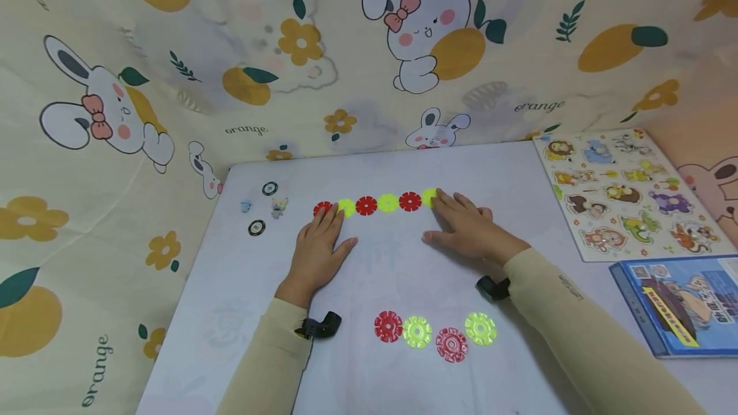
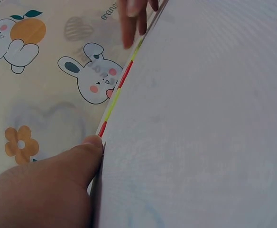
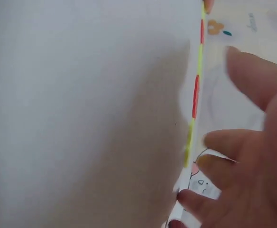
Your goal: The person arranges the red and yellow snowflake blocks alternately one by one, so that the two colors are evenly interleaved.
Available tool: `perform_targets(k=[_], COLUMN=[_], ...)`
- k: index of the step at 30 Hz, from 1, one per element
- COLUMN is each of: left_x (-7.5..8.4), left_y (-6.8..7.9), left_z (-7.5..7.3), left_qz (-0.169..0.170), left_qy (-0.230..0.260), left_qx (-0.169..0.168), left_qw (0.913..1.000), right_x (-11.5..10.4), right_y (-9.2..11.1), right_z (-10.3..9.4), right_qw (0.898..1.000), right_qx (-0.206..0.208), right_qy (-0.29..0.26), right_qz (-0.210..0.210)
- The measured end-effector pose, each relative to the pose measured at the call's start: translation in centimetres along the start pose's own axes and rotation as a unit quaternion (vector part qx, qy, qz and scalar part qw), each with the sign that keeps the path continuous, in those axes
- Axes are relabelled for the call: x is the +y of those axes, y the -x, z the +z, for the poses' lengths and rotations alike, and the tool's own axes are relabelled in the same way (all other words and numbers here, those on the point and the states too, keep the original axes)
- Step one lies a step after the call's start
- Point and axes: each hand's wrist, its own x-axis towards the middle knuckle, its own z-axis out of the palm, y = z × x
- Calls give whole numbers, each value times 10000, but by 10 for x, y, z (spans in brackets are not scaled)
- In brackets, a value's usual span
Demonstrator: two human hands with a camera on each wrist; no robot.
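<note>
Across the far part of the table runs a row of flat notched plastic discs, red [image 1: 366,205] alternating with yellow-green [image 1: 388,203]. My left hand [image 1: 314,253] lies at the row's left end, its extended fingertips over the end red disc [image 1: 323,209] and the edge of the yellow-green disc beside it. At the other end, the fingertips of my right hand [image 1: 469,229] overlap the last yellow-green disc [image 1: 429,197]. Both thumbs point inward, with fingers fairly straight. In the right wrist view, the row appears edge-on as a thin red [image 3: 196,96] and yellow-green strip beside the fingers.
Closer to me lie several loose discs, red [image 1: 388,326] and yellow-green [image 1: 481,329]. Two round black-and-white pieces [image 1: 270,189] and small figures [image 1: 279,207] sit at the left. An animal puzzle board [image 1: 625,194] and a blue box [image 1: 680,306] occupy the right side.
</note>
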Motion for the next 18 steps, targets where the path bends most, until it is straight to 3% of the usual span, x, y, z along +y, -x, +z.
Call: perform_targets(k=[4, 6, 9, 13, 18], left_x=[0, 1, 1, 1, -1], left_y=[0, 0, -1, -1, 0], left_z=[-1, -2, -3, -2, 1], left_qz=[19, 42, 68, 64, 15], left_qy=[14, 14, 9, 18, -20], left_qx=[1, 25, 51, 66, 32], left_qw=[10000, 10000, 10000, 10000, 10000], right_x=[-3, -6, -16, -34, -58], right_y=[10, 21, 40, 60, 78], right_z=[-3, -4, -1, 12, 36], right_qw=[9939, 9799, 9502, 9266, 9141], right_qx=[128, 107, -8, -262, -905], right_qy=[-1076, -1964, -3045, -3569, -3695], right_qz=[-200, -333, -666, -1153, -1406])
